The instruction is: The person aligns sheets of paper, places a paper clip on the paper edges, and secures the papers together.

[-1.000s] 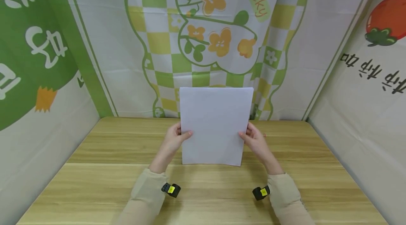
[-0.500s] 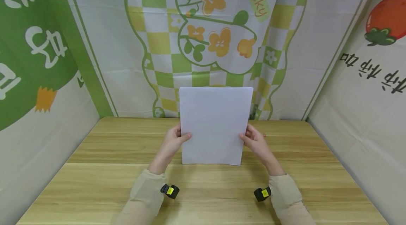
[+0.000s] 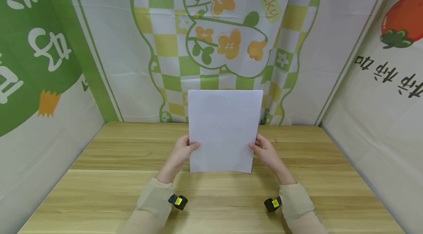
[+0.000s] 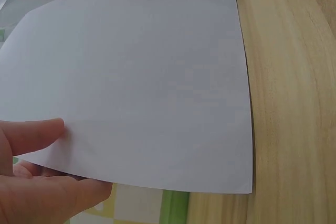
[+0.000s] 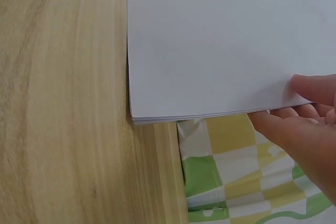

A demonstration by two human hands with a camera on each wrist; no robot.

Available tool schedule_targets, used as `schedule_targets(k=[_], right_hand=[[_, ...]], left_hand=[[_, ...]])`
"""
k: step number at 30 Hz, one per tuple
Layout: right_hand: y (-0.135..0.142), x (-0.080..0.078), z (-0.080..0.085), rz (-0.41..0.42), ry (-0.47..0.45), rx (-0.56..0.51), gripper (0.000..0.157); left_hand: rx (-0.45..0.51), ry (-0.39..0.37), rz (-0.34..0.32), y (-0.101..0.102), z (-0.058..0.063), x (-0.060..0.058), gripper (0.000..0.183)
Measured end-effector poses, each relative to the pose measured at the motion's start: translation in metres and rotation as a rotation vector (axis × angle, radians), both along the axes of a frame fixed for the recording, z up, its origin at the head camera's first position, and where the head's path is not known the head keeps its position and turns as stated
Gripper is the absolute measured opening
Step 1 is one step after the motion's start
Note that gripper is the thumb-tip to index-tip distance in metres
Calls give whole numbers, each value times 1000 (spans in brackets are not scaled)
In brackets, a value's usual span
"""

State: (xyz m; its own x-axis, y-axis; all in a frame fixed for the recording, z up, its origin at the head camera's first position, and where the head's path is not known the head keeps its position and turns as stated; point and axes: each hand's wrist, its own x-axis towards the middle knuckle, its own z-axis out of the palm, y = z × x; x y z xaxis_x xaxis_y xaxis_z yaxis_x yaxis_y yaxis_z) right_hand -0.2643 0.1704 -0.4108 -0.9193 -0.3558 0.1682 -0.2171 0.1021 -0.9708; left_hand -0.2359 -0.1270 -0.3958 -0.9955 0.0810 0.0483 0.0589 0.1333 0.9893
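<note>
A stack of white paper (image 3: 224, 127) stands upright over the middle of the table, its blank face toward me. My left hand (image 3: 180, 151) pinches its left edge, thumb in front and fingers behind. On the opposite edge my right hand (image 3: 267, 151) holds it the same way. Several sheets show as thin layers at the corner of the paper (image 5: 210, 51) in the right wrist view. In the left wrist view the paper (image 4: 142, 77) bows slightly, and its lower edge is at the wooden surface. Most of the fingers behind the paper are hidden.
A small red paper clip-like loop (image 3: 275, 140) lies on the wooden table (image 3: 99, 193), right of the paper. Behind the table hangs a green and yellow checked curtain (image 3: 165, 43). Printed cloth walls (image 3: 373, 124) close in both sides.
Both hands have slid slightly lower along the paper's side edges. The paper stays upright in nearly the same place.
</note>
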Motion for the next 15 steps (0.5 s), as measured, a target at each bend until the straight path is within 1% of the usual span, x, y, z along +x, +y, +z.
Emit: schedule_targets(k=[6, 9, 13, 15], right_hand=[[-1, 2, 0, -24, 5, 18, 44], [-1, 2, 1, -33, 7, 14, 45], [-3, 3, 4, -54, 7, -3, 44], [-4, 3, 7, -60, 8, -16, 45]], left_hand=[[7, 56, -11, 3, -1, 3, 34], [21, 35, -9, 4, -1, 2, 35], [45, -5, -14, 6, 4, 1, 37], [51, -1, -20, 7, 6, 1, 37]])
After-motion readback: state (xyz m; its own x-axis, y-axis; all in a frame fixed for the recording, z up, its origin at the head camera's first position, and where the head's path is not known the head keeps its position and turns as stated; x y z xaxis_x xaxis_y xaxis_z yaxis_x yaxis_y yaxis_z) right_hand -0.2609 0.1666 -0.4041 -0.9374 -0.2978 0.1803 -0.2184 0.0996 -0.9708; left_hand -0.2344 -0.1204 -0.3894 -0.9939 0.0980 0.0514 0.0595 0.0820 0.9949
